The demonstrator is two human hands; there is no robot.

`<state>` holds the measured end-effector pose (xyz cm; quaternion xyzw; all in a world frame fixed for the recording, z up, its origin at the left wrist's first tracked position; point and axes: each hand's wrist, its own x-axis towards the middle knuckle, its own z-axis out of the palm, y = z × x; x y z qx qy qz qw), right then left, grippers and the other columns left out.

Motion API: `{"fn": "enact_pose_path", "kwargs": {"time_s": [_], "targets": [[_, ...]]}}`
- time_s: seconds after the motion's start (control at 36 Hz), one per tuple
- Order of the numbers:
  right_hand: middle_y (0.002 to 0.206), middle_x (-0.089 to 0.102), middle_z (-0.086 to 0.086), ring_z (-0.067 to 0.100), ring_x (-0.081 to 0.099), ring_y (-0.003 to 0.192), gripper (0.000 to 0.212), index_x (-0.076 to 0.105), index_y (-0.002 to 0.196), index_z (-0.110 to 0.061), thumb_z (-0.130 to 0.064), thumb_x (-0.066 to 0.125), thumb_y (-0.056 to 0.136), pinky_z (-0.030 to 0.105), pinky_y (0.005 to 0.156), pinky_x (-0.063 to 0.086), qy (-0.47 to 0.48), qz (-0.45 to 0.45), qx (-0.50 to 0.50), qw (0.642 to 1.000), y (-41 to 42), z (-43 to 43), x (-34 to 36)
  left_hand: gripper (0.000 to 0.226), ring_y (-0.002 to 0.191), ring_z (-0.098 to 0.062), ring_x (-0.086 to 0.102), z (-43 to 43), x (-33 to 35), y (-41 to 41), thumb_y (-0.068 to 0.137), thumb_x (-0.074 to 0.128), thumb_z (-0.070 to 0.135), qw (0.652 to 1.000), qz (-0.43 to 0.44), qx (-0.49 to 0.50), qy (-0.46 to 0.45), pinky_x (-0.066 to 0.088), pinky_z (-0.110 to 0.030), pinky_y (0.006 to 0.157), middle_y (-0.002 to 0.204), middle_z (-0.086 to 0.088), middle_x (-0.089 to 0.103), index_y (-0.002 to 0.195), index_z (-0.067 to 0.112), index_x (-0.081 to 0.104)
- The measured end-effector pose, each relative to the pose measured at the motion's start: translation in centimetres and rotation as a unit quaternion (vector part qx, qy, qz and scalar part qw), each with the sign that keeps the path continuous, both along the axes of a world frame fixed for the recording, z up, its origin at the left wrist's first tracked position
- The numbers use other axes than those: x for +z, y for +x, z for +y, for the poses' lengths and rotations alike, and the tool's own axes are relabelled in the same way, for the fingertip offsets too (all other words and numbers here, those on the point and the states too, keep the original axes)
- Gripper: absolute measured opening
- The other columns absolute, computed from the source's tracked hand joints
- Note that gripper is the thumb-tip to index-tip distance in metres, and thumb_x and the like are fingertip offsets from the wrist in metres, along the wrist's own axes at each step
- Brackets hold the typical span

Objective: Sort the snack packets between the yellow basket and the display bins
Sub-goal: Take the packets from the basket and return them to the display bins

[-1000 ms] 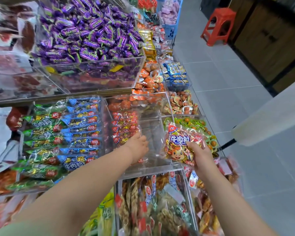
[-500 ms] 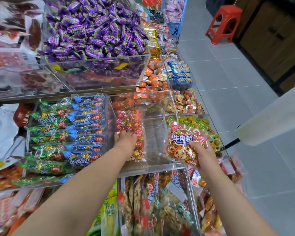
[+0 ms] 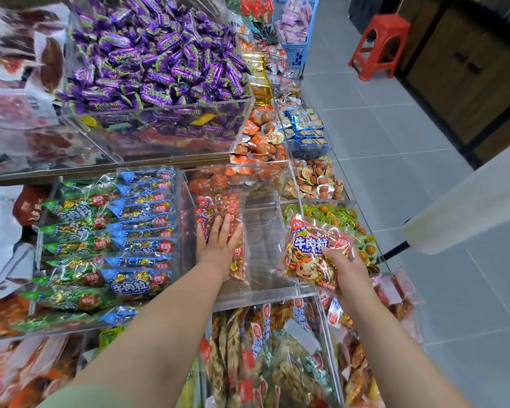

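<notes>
**Hands apart: left flat on the red row, right gripping a beef-cube packet**

Your left hand [image 3: 218,245] is palm-down, fingers straight, pressing on the row of red packets [image 3: 215,206] that stands along the left side of the clear bin [image 3: 265,228]. Your right hand [image 3: 346,269] is well apart from it, off to the right. Its thumb is curled over the front of a red packet [image 3: 306,254] and it holds that packet tilted above the bin's right edge.

Read the label on it: big blue characters 牛肉粒, with "Beef cubes" in small print beneath, partly under your thumb. There's a cartoon calf in the lower corner, and gold-wrapped pieces show through the clear film.

Just left of the bin, blue packets [image 3: 142,228] and green packets [image 3: 74,228] lie in overlapping rows. The nearest blue one carries the same 牛肉粒 in white, with a red badge too small to read.

On the shelf above, purple sweets [image 3: 159,54] are heaped in another clear bin, and their wrappers are lettered something like "Kpokaht". Small green cups [image 3: 336,214] with orange centres sit right behind the packet you're holding. A red stool [image 3: 380,45] stands on the tiled floor at upper right.
</notes>
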<state>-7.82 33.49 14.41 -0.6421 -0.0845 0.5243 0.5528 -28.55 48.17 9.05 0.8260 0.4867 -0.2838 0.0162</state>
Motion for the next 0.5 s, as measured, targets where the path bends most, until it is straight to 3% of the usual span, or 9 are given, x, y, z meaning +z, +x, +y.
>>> {"fn": "enact_pose_path", "kwargs": {"time_s": [0.11, 0.22, 0.31, 0.42, 0.5], "targets": [[0.063, 0.068, -0.022, 0.005, 0.068, 0.058, 0.037, 0.044, 0.085, -0.048, -0.021, 0.069, 0.082, 0.022, 0.043, 0.051, 0.008, -0.004, -0.002, 1.0, -0.3, 0.2, 0.3, 0.113, 0.14, -0.038, -0.03, 0.4, -0.1, -0.4, 0.088, 0.061, 0.039, 0.999, -0.01, -0.002, 0.033, -0.014, -0.065, 0.108, 0.152, -0.009, -0.038, 0.138, 0.028, -0.04], [0.084, 0.074, -0.004, 0.022, 0.072, 0.075, 0.03, 0.053, 0.093, -0.041, -0.02, 0.07, 0.082, 0.033, 0.057, 0.057, 0.008, -0.009, 0.008, 1.0, -0.4, 0.4, 0.4, 0.107, 0.139, -0.041, -0.031, 0.4, 0.2, -0.2, 0.092, 0.055, 0.027, 1.0, 0.002, 0.002, 0.015, -0.012, -0.063, 0.111, 0.151, -0.01, -0.04, 0.132, 0.028, -0.045], [0.092, 0.074, 0.001, 0.026, 0.072, 0.081, 0.028, 0.056, 0.102, -0.034, -0.02, 0.069, 0.082, 0.038, 0.064, 0.058, 0.011, -0.014, 0.006, 1.0, -0.4, 0.4, 0.6, 0.11, 0.139, -0.041, -0.03, 0.5, 0.4, -0.2, 0.09, 0.058, 0.034, 1.0, 0.009, -0.004, 0.003, -0.013, -0.063, 0.11, 0.15, -0.012, -0.04, 0.136, 0.027, -0.041], [0.092, 0.074, 0.0, 0.024, 0.072, 0.081, 0.031, 0.055, 0.106, -0.031, -0.019, 0.07, 0.082, 0.034, 0.061, 0.057, 0.017, -0.026, 0.01, 0.999, -0.7, 0.2, 0.7, 0.117, 0.141, -0.038, -0.028, 0.3, 0.8, -0.6, 0.084, 0.065, 0.042, 1.0, 0.011, -0.028, 0.005, -0.012, -0.06, 0.112, 0.152, -0.012, -0.036, 0.142, 0.026, -0.035], [0.077, 0.073, -0.013, 0.01, 0.071, 0.067, 0.038, 0.048, 0.104, -0.038, -0.02, 0.071, 0.08, 0.025, 0.049, 0.054, 0.017, -0.025, 0.019, 0.999, -1.0, -0.1, 0.8, 0.112, 0.142, -0.036, -0.027, 0.2, 2.1, -0.7, 0.084, 0.065, 0.041, 0.997, 0.021, -0.069, 0.021, -0.01, -0.058, 0.114, 0.154, -0.013, -0.033, 0.147, 0.025, -0.027]]}}
